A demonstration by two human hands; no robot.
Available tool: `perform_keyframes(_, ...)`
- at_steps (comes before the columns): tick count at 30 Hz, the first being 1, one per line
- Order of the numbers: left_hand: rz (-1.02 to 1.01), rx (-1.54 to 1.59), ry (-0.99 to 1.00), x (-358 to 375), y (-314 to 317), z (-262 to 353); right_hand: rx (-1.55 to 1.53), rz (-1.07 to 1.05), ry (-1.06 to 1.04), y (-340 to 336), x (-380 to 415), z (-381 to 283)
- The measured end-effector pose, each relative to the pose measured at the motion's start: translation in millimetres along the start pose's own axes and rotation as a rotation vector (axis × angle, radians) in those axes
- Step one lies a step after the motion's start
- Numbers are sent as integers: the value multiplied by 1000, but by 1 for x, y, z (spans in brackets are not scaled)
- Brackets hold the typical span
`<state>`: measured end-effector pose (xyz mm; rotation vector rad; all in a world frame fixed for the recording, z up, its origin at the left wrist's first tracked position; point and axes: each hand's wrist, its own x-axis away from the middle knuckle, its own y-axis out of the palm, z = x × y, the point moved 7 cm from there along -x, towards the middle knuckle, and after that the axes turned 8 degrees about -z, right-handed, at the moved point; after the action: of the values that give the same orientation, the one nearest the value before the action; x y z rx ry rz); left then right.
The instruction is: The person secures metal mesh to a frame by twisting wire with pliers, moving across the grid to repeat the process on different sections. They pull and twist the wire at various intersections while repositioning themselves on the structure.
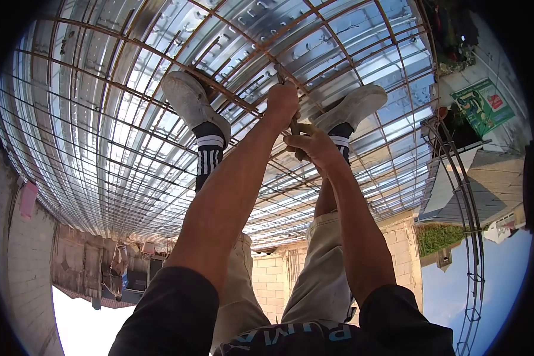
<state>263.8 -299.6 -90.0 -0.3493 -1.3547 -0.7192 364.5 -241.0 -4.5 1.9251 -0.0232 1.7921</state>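
Note:
My left hand (283, 102) is a closed fist around the upper part of a slim dark metal hand tool (295, 126), just above the rebar mesh (350, 59). A short end of it sticks out beyond the fist, near a crossing of bars. Lower down, my right hand (315, 145) has its fingers curled round the same tool, close beside the left. The fingers hide most of its shape, so its exact kind cannot be made out. My two grey shoes (187, 98) stand on the mesh, one on each side of the hands.
Under the rusty bars lies shiny ribbed metal decking (243, 35). A block wall (24, 255) runs along the left. Bent rebar (466, 219) rises at the right edge, near a green banner (482, 107) and a grey roof (474, 184). Another person (117, 270) is at the far left.

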Motion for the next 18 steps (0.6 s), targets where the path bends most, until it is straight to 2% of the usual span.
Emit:
perform_keyframes(1, 70, -356, 111, -7, 6, 3, 199, 140, -61, -6, -6, 0)
perform_keyframes(3, 171, -549, 221, -33, 16, -21, 598, 415, -171, 3, -13, -1)
perform_keyframes(4, 210, -800, 262, -22, 16, -5, 615, 493, -181, 8, -12, -3)
perform_keyframes(5, 249, -1054, 299, -11, 15, 10, 620, 469, -303, 16, -19, -1)
perform_keyframes(6, 164, -1136, 298, -2, 14, 16, 620, 446, -424, 24, -25, 3)
perform_keyframes(7, 160, -1022, 241, -5, 5, 14, 617, 426, -545, 35, -24, -7)
perform_keyframes(8, 147, -908, 181, -8, 1, 8, 552, 428, -509, 36, -23, -6)
perform_keyframes(10, 105, -598, 41, -22, -12, -13, 7, 222, -94, 32, -26, 10)
perform_keyframes(11, -4, -392, -39, -12, -18, -14, -260, 116, 115, 38, -17, 13)
perform_keyframes(13, -220, 26, -193, 20, -27, 6, -449, -61, 156, 44, -5, 3)
perform_keyframes(16, -330, 339, -235, 24, -21, 9, -790, -395, 145, 62, -6, -2)
perform_keyframes(18, -373, 662, -200, 24, -8, 16, -1011, -600, 75, 79, -13, -2)
